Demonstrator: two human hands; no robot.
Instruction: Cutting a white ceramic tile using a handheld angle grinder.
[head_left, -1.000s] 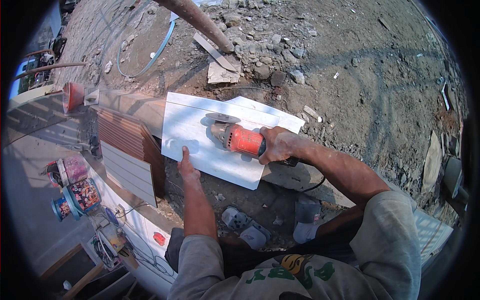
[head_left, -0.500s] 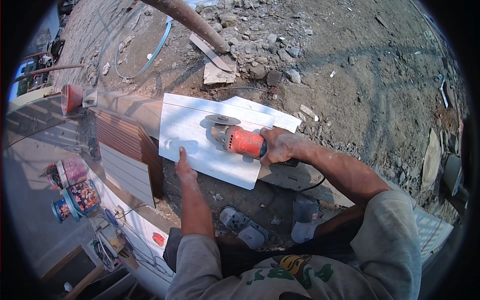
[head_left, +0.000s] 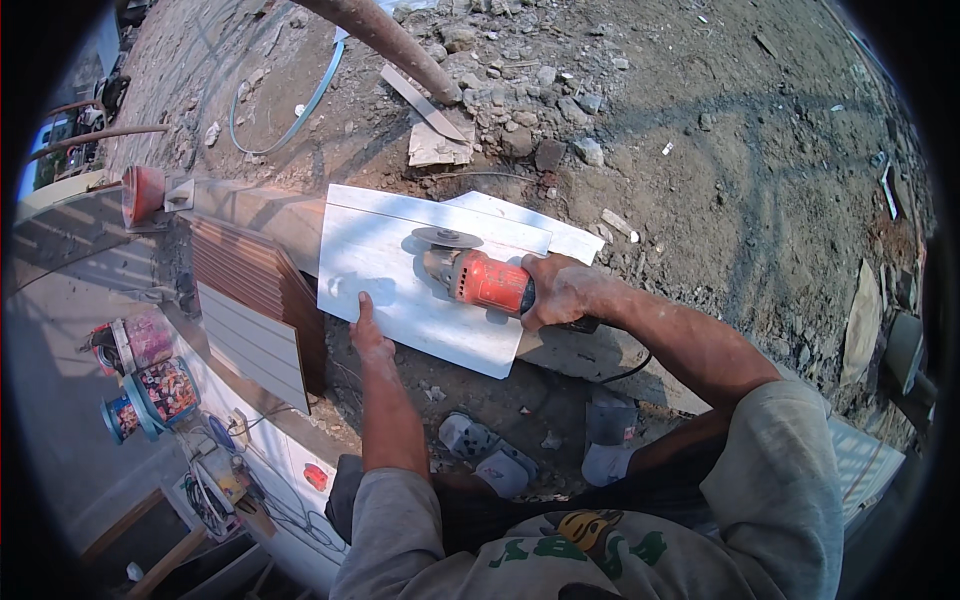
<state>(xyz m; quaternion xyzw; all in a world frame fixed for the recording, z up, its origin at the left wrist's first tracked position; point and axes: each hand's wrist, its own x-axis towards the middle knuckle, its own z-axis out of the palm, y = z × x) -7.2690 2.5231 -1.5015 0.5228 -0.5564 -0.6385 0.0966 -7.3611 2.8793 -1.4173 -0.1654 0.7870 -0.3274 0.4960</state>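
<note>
A white tile with a straight line near its far edge rests over a concrete ledge, a second white piece under it. My left hand grips the near edge of the tile at the left, thumb on top, the other fingers hidden. My right hand is closed around a red angle grinder, held over the tile with its disc by the line. Its black cord drops past the right side. My feet in sandals are below the tile.
Stacked brown-edged tiles lean at the left, near a red container, buckets and tangled cables. Beyond the ledge lie rubble, a rusty pipe, a board and a blue strap.
Compared with one second ago, the whole view has shifted slightly, with the tile, hands and grinder appearing a little farther left. Both hands keep their hold.
</note>
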